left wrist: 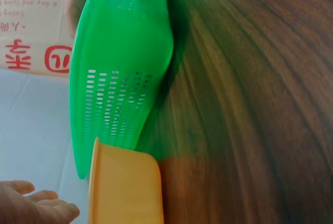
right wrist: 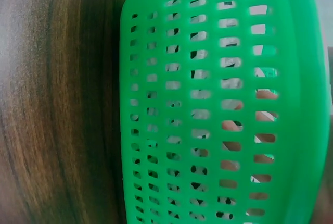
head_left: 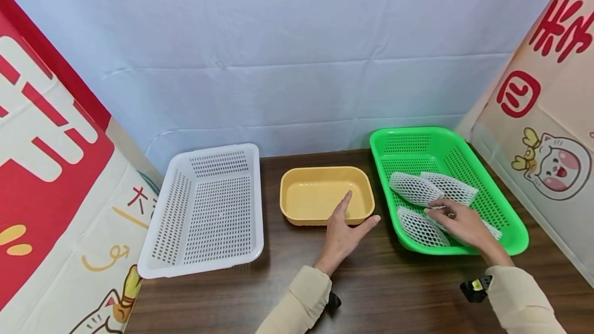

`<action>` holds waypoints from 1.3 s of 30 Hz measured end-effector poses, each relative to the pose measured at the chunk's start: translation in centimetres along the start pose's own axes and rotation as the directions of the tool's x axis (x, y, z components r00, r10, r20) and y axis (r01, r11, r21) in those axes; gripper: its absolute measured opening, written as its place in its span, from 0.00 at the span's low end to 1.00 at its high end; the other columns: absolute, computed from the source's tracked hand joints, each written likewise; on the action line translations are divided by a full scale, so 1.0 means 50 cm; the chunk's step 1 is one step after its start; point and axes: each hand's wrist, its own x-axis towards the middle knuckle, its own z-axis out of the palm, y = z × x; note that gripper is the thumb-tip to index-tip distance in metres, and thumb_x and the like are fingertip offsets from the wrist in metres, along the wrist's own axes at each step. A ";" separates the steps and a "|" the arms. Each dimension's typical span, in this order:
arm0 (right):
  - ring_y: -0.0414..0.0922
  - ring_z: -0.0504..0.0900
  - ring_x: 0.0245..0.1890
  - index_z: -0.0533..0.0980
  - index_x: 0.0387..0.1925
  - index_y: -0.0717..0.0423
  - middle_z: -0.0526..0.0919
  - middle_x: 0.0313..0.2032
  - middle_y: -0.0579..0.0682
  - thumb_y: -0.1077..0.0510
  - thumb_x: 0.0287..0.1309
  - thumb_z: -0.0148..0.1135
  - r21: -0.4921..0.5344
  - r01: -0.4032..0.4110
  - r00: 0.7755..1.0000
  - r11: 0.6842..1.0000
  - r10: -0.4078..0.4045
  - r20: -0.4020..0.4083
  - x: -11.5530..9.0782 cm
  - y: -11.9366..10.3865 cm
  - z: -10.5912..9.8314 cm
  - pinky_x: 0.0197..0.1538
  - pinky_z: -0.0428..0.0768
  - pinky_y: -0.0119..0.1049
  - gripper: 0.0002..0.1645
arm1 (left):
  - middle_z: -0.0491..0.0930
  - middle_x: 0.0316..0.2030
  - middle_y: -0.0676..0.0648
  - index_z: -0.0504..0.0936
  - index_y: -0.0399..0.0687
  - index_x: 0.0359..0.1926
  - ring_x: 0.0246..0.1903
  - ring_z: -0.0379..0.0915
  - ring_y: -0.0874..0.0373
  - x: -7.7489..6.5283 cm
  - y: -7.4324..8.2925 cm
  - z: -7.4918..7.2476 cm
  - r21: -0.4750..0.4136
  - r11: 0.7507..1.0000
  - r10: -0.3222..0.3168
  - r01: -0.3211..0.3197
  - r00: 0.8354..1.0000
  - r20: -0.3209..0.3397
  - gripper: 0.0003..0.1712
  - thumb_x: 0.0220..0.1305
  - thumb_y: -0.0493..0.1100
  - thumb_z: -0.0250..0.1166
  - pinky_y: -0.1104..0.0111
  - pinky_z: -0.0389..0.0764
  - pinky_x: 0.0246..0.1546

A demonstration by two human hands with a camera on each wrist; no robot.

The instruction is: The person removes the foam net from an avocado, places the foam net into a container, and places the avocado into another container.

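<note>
My right hand [head_left: 457, 220] reaches into the green basket [head_left: 517, 236], its fingertips and thumb curled at the left end of a white foam net sleeve [head_left: 493, 230]. The hand covers most of that sleeve. Around it lie more such sleeves: one behind [head_left: 415, 188], another at the back right [head_left: 452, 187], and one in front [head_left: 421, 227]. Over the near right rim of the yellow tub [head_left: 303, 195] is my left hand [head_left: 342, 236], fingers extended and thumb spread, holding nothing. In the right wrist view, the basket's slotted wall [right wrist: 208, 99] hides most of the right hand.
A white slotted basket [head_left: 218, 220] stands on the brown wooden table [head_left: 371, 293] at the left. The yellow tub sits between the two baskets, close to the green one. A pale cloth [head_left: 297, 92] hangs behind; printed cloths hang at both sides.
</note>
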 end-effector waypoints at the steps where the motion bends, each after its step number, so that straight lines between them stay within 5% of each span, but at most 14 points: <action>1: 0.50 0.76 0.34 0.70 0.52 0.57 0.78 0.39 0.57 0.39 0.58 0.49 -0.008 0.009 1.000 1.000 -0.009 0.005 0.001 0.000 0.000 0.29 0.72 0.42 0.31 | 0.56 0.61 0.61 0.53 0.73 0.64 0.60 0.51 0.63 -0.001 0.000 0.002 -0.002 1.000 0.006 -0.006 1.000 -0.004 0.46 0.43 0.72 0.59 0.61 0.61 0.55; 6: 0.54 0.75 0.39 0.68 0.54 0.59 0.78 0.40 0.56 0.39 0.55 0.54 0.014 0.022 0.997 1.000 -0.023 0.068 0.000 -0.004 0.002 0.35 0.73 0.49 0.33 | 0.54 0.62 0.63 0.52 0.71 0.65 0.60 0.50 0.64 -0.010 -0.002 0.017 -0.024 0.999 0.046 -0.047 0.999 -0.021 0.46 0.45 0.71 0.59 0.61 0.60 0.55; 23: 0.58 0.73 0.43 0.65 0.56 0.59 0.71 0.47 0.62 0.43 0.43 0.67 0.064 0.073 0.972 0.995 -0.085 0.220 0.006 0.008 0.019 0.37 0.74 0.49 0.41 | 0.44 0.66 0.60 0.45 0.65 0.67 0.63 0.42 0.61 -0.030 0.001 0.063 -0.029 0.986 0.162 -0.163 0.986 -0.032 0.52 0.46 0.67 0.62 0.55 0.59 0.55; 29: 0.57 0.73 0.43 0.67 0.55 0.61 0.72 0.47 0.61 0.41 0.41 0.67 -0.003 0.087 0.966 0.996 -0.084 0.245 0.008 0.010 0.022 0.37 0.74 0.48 0.43 | 0.39 0.67 0.59 0.43 0.63 0.68 0.65 0.35 0.60 -0.034 0.002 0.077 0.061 0.973 0.219 -0.221 0.975 0.040 0.56 0.43 0.69 0.62 0.53 0.55 0.57; 34: 0.56 0.73 0.43 0.68 0.54 0.63 0.73 0.46 0.60 0.39 0.40 0.67 -0.049 0.094 0.964 0.994 -0.078 0.256 0.009 0.008 0.028 0.36 0.73 0.48 0.44 | 0.38 0.67 0.55 0.42 0.62 0.68 0.65 0.27 0.57 -0.036 0.002 0.088 0.220 0.932 0.278 -0.289 0.957 0.078 0.58 0.40 0.73 0.60 0.53 0.47 0.59; 39: 0.58 0.72 0.43 0.67 0.54 0.64 0.73 0.47 0.62 0.40 0.40 0.67 -0.048 0.093 0.962 0.995 -0.077 0.261 0.009 0.006 0.028 0.37 0.73 0.49 0.44 | 0.38 0.68 0.53 0.41 0.61 0.68 0.65 0.26 0.56 -0.038 0.002 0.098 0.282 0.907 0.296 -0.313 0.950 0.101 0.61 0.38 0.73 0.61 0.54 0.47 0.60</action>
